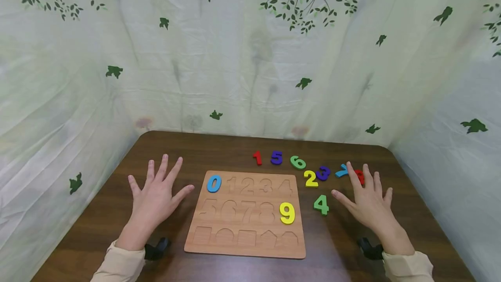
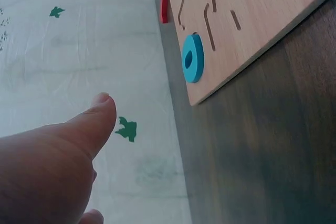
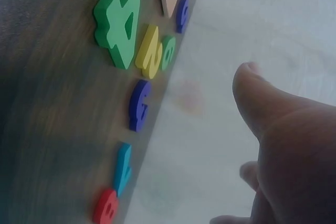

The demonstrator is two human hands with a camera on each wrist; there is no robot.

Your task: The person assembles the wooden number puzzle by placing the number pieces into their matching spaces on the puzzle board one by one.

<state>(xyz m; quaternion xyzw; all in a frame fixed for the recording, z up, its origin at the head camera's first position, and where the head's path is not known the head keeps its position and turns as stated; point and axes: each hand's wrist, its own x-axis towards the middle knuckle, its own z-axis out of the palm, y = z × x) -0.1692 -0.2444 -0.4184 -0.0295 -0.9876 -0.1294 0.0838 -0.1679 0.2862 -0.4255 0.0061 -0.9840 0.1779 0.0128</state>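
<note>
A wooden number board (image 1: 242,216) lies on the table with rows of engraved slots. The blue number 0 (image 1: 214,183) sits at its top left and the yellow number 9 (image 1: 287,213) at the right of its middle row. My left hand (image 1: 156,195) is spread with straight fingers to the left of the board, holding nothing. To the right, my right hand (image 1: 369,203) is likewise spread and holds nothing. The green number 4 (image 1: 321,205) lies between the board and that hand. Its fingers partly cover the red number 8 (image 1: 360,177) and the blue number 7 (image 1: 342,170) in the head view.
Beyond the board lie a red number 1 (image 1: 257,158), a purple number 5 (image 1: 276,157) and a green number 6 (image 1: 298,162). A yellow number 2 (image 1: 311,179) and a purple number 3 (image 1: 322,173) lie off its top right corner. A leaf-patterned curtain (image 1: 242,64) surrounds the table.
</note>
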